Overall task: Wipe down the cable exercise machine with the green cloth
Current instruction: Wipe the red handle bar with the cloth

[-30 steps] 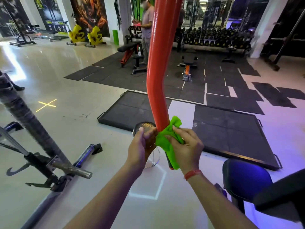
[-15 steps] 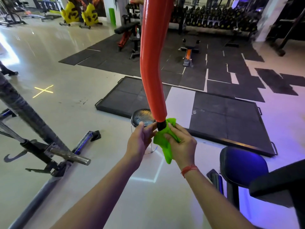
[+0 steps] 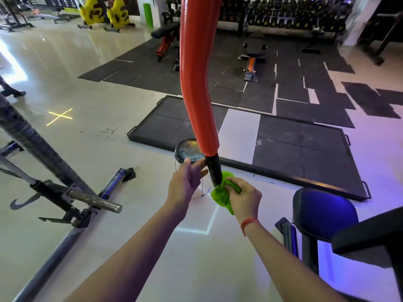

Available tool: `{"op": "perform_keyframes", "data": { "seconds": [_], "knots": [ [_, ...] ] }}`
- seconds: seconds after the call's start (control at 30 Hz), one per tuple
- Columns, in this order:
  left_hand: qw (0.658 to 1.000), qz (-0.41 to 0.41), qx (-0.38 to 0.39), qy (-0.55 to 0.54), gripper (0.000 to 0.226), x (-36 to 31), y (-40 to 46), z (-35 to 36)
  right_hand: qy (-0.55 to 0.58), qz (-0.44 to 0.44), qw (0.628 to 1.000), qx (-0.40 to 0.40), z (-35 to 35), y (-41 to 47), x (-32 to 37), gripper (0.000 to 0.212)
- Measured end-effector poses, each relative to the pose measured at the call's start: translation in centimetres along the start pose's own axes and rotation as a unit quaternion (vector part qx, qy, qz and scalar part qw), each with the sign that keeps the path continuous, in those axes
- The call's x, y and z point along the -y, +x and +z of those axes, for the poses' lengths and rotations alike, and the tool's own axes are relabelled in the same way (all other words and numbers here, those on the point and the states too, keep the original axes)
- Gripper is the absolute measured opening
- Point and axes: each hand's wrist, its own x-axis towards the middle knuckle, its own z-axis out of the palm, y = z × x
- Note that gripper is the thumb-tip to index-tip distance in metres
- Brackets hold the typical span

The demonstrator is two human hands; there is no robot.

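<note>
The machine's orange bent bar hangs down the middle of the head view and ends in a black grip. My right hand grips the bunched green cloth at the very bottom tip of that black grip. My left hand is beside the grip on its left, fingers extended, with the fingertips touching or nearly touching it. A red thread is on my right wrist.
A grey machine frame with a steel peg slants at the left. A round black stool stands behind my hands. A blue padded seat is at the right. Black floor mats and benches lie beyond.
My right hand has slid the green cloth down off the orange section to the tip of the black grip. My left hand followed down beside it. The head view tilted lower.
</note>
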Motion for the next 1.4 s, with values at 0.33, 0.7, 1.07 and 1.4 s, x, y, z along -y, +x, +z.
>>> {"op": "perform_keyframes", "data": {
  "seconds": [0.33,0.7,1.07,1.4],
  "knots": [
    [0.999,-0.038,-0.008,0.008,0.054,1.2,0.7,-0.2,0.008,0.007,0.999,-0.031,1.3,-1.5,-2.0,0.025],
    [0.997,-0.062,-0.038,-0.014,0.055,2.1,1.9,-0.6,-0.003,-0.034,0.994,-0.103,1.8,-2.1,-0.9,0.055],
    [0.999,-0.045,0.01,-0.021,0.057,2.1,2.8,1.7,-0.074,0.236,0.965,-0.088,0.7,0.2,-6.8,0.045],
    [0.998,-0.063,0.002,-0.002,0.054,2.5,2.3,2.3,-0.072,0.118,0.989,-0.045,0.4,0.1,-5.8,0.013]
  ]
}}
